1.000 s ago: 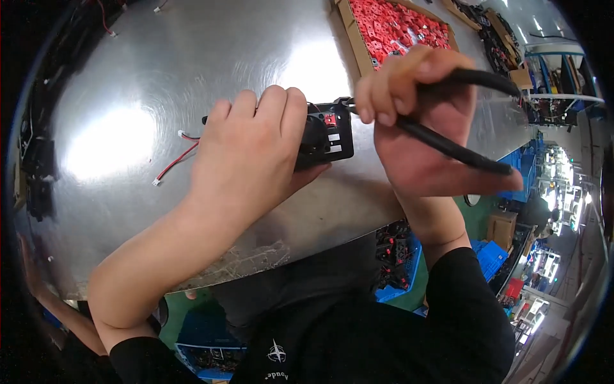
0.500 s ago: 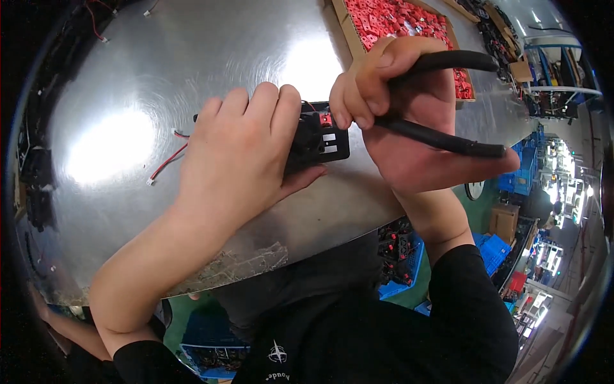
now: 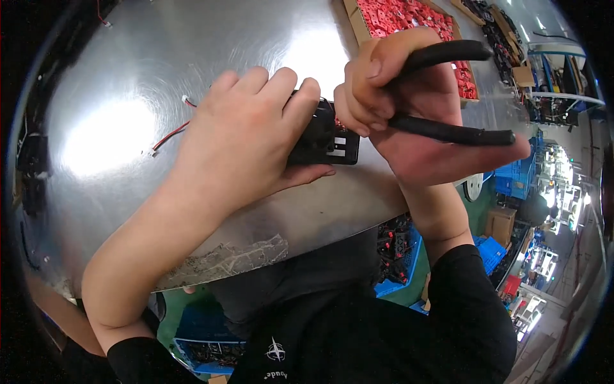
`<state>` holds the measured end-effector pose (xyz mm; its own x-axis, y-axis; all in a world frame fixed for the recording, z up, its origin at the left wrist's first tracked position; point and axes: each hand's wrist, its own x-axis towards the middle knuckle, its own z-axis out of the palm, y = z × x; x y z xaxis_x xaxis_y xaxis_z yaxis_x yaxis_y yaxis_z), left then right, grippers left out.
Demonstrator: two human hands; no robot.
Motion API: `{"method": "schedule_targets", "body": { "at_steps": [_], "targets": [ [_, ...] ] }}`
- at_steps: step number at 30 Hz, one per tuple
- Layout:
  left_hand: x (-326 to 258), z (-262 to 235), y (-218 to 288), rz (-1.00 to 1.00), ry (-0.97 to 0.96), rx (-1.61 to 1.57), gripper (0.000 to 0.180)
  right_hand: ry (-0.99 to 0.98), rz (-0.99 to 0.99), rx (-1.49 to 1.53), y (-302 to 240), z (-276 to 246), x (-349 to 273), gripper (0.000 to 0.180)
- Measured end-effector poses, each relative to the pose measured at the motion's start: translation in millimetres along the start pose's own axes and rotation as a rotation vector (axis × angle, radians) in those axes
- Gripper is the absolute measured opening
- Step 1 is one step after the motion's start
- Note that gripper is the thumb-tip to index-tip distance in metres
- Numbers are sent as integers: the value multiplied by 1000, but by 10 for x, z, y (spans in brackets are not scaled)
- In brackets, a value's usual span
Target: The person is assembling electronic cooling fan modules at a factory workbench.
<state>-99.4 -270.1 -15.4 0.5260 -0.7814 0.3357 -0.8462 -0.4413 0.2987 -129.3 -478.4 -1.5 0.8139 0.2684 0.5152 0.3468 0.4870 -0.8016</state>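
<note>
Head view: your left hand is clamped over the black casing, at the near middle of the metal table, right end poking out. Your right hand is clamped on a black-handled tool, handles spread, tip hidden, at the casing's right end. Red-black wires lie left; cardboard box of red parts, far right.
</note>
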Motion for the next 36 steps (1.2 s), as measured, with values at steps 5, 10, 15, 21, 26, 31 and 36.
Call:
{"method": "schedule_targets", "body": {
  "at_steps": [5,10,15,21,26,31,36],
  "targets": [
    [-6,-25,-4,-10,-33,26,70,134,188,-29,-163,48,-8,122],
    [-7,16,-60,63,41,40,73,75,309,-25,-139,4,80,123],
    [-40,70,-158,93,50,8,77,-95,337,15,-78,-57,122,117],
    [-71,61,-164,146,64,2,76,-329,394,189,4,-263,172,114],
    [-115,53,-192,150,46,10,71,-215,590,-142,-77,-14,265,127],
    [-115,-3,-208,106,-42,-24,71,-317,581,122,46,-58,294,129],
    [-144,27,-214,150,60,10,65,-281,564,11,-74,-18,334,118]
  ]
}}
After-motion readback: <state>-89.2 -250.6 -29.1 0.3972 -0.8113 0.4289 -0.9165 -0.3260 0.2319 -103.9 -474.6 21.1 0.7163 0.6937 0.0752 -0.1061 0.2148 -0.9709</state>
